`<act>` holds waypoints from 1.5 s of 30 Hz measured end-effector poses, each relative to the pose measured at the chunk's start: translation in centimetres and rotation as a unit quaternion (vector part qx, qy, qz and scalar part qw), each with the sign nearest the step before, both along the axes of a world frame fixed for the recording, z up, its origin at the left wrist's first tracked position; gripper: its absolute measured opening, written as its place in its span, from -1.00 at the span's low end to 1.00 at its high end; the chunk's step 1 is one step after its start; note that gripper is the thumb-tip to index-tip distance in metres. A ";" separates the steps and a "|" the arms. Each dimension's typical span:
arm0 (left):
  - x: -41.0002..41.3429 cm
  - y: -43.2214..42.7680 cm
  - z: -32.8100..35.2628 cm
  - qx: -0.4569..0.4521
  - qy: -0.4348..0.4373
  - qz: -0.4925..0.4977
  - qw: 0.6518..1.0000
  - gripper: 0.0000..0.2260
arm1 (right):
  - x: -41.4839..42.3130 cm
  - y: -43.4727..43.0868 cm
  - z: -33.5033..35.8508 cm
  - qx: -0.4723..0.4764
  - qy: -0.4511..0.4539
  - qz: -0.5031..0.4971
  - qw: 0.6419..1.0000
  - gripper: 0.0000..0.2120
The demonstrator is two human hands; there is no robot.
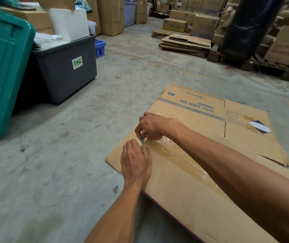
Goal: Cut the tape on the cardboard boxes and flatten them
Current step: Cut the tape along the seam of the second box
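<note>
Both hands on the taped box (201, 199): left hand (135, 161) flat, right hand (151, 127) pinching a small blade (142, 139).

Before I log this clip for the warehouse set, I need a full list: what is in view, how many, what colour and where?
cardboard box: one, brown with blue print, lying flat on the floor at centre right
clear tape: one strip, along the box seam
grey bin: one, dark grey with a sticker, on the left
teal bin: one, far left
white box: one, on top of the grey bin
blue crate: one, behind the grey bin
flattened cardboard stack: one pile, brown, back centre
stacked cartons: several, brown, along the back
left hand: pressing on the box edge
right hand: fingers pinched on a small tool at the tape end
</note>
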State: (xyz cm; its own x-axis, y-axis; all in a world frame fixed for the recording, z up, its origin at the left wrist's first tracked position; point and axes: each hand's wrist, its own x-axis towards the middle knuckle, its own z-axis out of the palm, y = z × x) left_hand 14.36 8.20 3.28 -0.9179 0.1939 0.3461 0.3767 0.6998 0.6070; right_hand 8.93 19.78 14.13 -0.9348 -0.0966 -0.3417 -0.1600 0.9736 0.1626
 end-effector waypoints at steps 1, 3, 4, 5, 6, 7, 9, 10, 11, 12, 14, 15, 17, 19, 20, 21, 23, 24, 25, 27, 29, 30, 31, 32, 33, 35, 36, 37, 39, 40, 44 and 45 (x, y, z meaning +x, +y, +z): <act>0.0 0.0 0.0 0.000 0.001 -0.001 1.000 -0.93 | -0.1 -0.2 -0.1 0.004 -0.003 0.002 1.000 -0.78; 0.0 0.0 -0.1 0.001 0.000 -0.002 1.000 -0.93 | -0.2 -0.4 -0.2 0.008 -0.008 0.009 1.000 -0.75; 0.0 0.1 0.0 0.002 -0.002 -0.003 1.000 -0.93 | -0.2 -0.4 -0.2 0.010 -0.010 0.013 1.000 -0.75; -0.1 0.1 0.0 0.003 -0.003 -0.003 1.000 -0.93 | -0.2 -0.3 -0.2 0.011 -0.011 0.015 1.000 -0.76; -0.1 0.1 0.0 0.004 -0.002 -0.003 1.000 -0.93 | -0.3 -0.2 -0.2 0.012 -0.011 0.019 1.000 -0.77; -0.1 0.1 0.0 0.005 -0.001 -0.003 1.000 -0.92 | -0.3 -0.1 -0.2 0.011 -0.009 0.025 1.000 -0.78; 0.0 0.1 0.1 0.010 0.001 -0.007 1.000 -0.89 | -0.1 0.1 -0.1 0.006 -0.003 0.035 0.999 -0.78; 0.0 0.1 0.2 0.013 0.002 -0.008 1.000 -0.86 | -0.1 0.2 -0.1 0.002 0.001 0.040 0.999 -0.78; -0.1 0.1 0.2 0.015 0.004 -0.010 1.000 -0.82 | 0.0 0.3 -0.1 -0.001 0.006 0.047 0.999 -0.78; -0.1 0.1 0.3 0.016 0.004 -0.013 1.000 -0.79 | 0.0 0.3 -0.1 -0.001 0.012 0.057 0.998 -0.78; -0.2 0.2 0.3 0.017 0.000 -0.017 1.000 -0.76 | 0.1 0.4 -0.2 0.006 0.022 0.081 0.996 -0.80; -0.2 0.2 0.3 0.019 -0.002 -0.016 1.000 -0.74 | 0.1 0.5 -0.2 0.007 0.028 0.091 0.995 -0.81; -0.2 0.2 0.5 0.018 -0.003 -0.013 1.000 -0.73 | 0.1 0.8 -0.3 0.012 0.038 0.111 0.993 -0.81; -0.1 0.2 0.6 0.016 -0.004 -0.011 1.000 -0.74 | 0.3 1.3 -0.4 0.016 0.047 0.124 0.991 -0.82; -0.1 0.2 0.6 0.015 -0.001 -0.012 1.000 -0.75 | 0.4 1.5 -0.4 0.014 0.049 0.126 0.991 -0.83; -0.1 0.2 0.6 0.013 0.002 -0.014 1.000 -0.77 | 0.5 1.6 -0.3 0.013 0.048 0.125 0.991 -0.83; -0.3 0.2 0.5 0.008 0.004 -0.017 1.000 -0.80 | 0.6 1.9 -0.3 0.010 0.044 0.123 0.991 -0.82; -0.3 0.3 0.4 0.004 0.002 -0.019 1.000 -0.81 | 0.6 1.9 -0.2 0.008 0.045 0.125 0.991 -0.82; -0.4 0.3 0.3 -0.001 0.002 -0.018 1.000 -0.82 | 0.6 1.9 -0.1 0.010 0.047 0.129 0.990 -0.82; -0.4 0.4 0.3 -0.009 0.007 -0.015 1.000 -0.83 | 0.5 1.9 0.0 0.018 0.056 0.142 0.988 -0.82; -0.4 0.4 0.3 -0.013 0.007 -0.020 1.000 -0.83 | 0.4 2.0 0.1 0.026 0.062 0.155 0.986 -0.82; -0.4 0.3 0.3 -0.013 0.003 -0.025 1.000 -0.82 | 0.4 2.0 0.1 0.030 0.064 0.162 0.984 -0.82; -0.4 0.3 0.3 -0.013 -0.001 -0.029 1.000 -0.81 | 0.4 2.1 0.1 0.032 0.067 0.167 0.983 -0.82; -0.5 0.3 0.3 -0.011 -0.004 -0.033 0.999 -0.81 | 0.4 2.3 0.1 0.028 0.069 0.167 0.983 -0.83; -0.5 0.3 0.4 -0.009 -0.006 -0.035 0.999 -0.80 | 0.4 2.5 0.2 0.023 0.069 0.162 0.984 -0.82; -0.6 0.2 0.4 -0.010 -0.006 -0.039 0.999 -0.79 | 0.4 3.0 0.4 0.023 0.069 0.155 0.985 -0.82; -0.5 0.2 0.5 -0.011 -0.005 -0.038 0.999 -0.79 | 0.4 3.2 0.4 0.026 0.070 0.154 0.985 -0.81; -0.5 0.2 0.5 -0.013 -0.003 -0.037 0.999 -0.78 | 0.4 3.4 0.4 0.027 0.073 0.153 0.985 -0.81; -0.4 0.1 0.6 -0.018 0.000 -0.038 0.999 -0.73 | 0.4 3.6 0.4 0.030 0.077 0.148 0.985 -0.80; -0.4 0.1 0.6 -0.018 0.000 -0.042 0.999 -0.71 | 0.5 3.7 0.4 0.034 0.078 0.148 0.985 -0.80; -0.4 0.2 0.6 -0.016 0.013 -0.048 0.999 -0.68 | 0.2 3.9 0.5 0.042 0.084 0.152 0.984 -0.80; -0.5 0.1 0.6 -0.016 0.016 -0.047 0.999 -0.68 | 0.1 4.1 0.6 0.047 0.087 0.154 0.983 -0.81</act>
State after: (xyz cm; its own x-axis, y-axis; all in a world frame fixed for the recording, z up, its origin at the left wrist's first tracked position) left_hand 13.90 8.34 3.89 -0.8842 0.2894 0.3667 0.4595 0.6797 0.5717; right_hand 9.06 23.91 14.78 -0.9115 -0.3596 -0.1996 -0.4063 0.8628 0.3007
